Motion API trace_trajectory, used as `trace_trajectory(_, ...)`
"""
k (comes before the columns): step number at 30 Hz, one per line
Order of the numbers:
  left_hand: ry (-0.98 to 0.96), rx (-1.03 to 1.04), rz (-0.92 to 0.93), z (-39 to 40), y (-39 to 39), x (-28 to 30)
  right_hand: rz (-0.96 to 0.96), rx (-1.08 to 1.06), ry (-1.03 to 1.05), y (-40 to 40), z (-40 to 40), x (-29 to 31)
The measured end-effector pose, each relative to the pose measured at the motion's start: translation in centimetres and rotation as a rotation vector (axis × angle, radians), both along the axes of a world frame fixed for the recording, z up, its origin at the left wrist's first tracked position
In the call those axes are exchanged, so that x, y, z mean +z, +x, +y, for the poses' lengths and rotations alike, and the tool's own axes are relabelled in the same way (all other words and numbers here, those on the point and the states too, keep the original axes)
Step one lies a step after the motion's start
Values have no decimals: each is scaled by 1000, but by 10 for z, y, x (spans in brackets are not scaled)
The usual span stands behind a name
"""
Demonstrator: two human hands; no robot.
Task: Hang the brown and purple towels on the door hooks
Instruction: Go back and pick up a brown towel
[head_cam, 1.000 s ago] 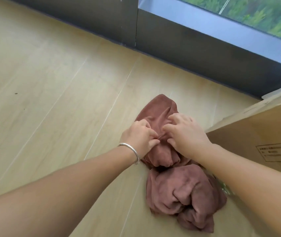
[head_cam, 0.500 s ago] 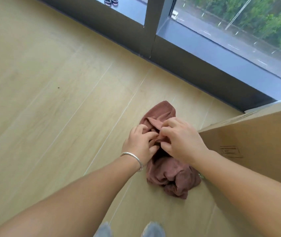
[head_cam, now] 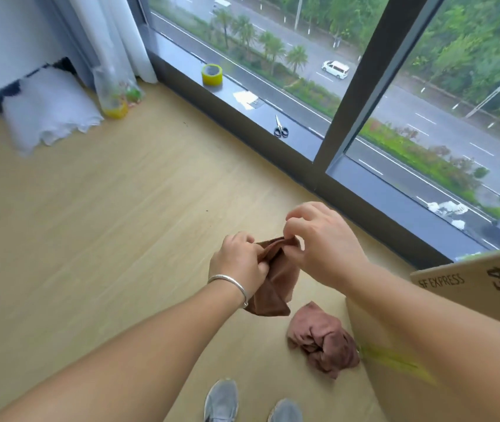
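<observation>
Brown towel (head_cam: 276, 275): held off the floor, top edge pinched between left hand (head_cam: 238, 263) and right hand (head_cam: 321, 242), probably to find a hanging edge (second crumpled towel (head_cam: 323, 341) lies on the floor beside the cardboard box (head_cam: 471, 281)).

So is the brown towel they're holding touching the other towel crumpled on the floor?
Apart. The head view shows the held brown towel hanging from both hands, with bare floor between its bottom edge and the crumpled towel.

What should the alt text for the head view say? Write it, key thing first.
Both hands, left hand and right hand, pinch the top edge of a brown towel lifted above a wood floor. A second crumpled towel lies beside a cardboard box, below a window.
</observation>
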State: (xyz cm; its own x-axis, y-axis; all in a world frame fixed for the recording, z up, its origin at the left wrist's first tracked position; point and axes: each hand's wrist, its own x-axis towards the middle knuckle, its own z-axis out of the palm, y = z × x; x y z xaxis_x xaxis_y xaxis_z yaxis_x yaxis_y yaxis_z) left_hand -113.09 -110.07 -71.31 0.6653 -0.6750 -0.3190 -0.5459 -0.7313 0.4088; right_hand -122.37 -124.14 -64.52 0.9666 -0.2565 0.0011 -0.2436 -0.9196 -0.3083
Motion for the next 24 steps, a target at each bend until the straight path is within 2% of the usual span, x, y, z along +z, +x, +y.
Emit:
trace_trajectory(5, 151, 204, -88, 71, 36, 50, -75, 121, -5, 44, 41, 57)
trace_trajectory(10, 233, 327, -134, 144, 65, 59, -96, 203, -19, 90, 83, 70)
trace_trajectory(14, 65, 422, -64, 198, 86, 62, -55, 177, -14, 117, 117, 54)
trace_trajectory(18, -136, 472, 42, 242, 102, 65, 188, 210, -91, 136, 160, 26)
trace_trajectory(21, -232, 436, 126, 261, 107, 67, 296, 261, -1, 149, 209, 7)
trace_trajectory(24, -236, 354, 190, 277, 106, 68, 268, 355, 94, 158, 258, -10)
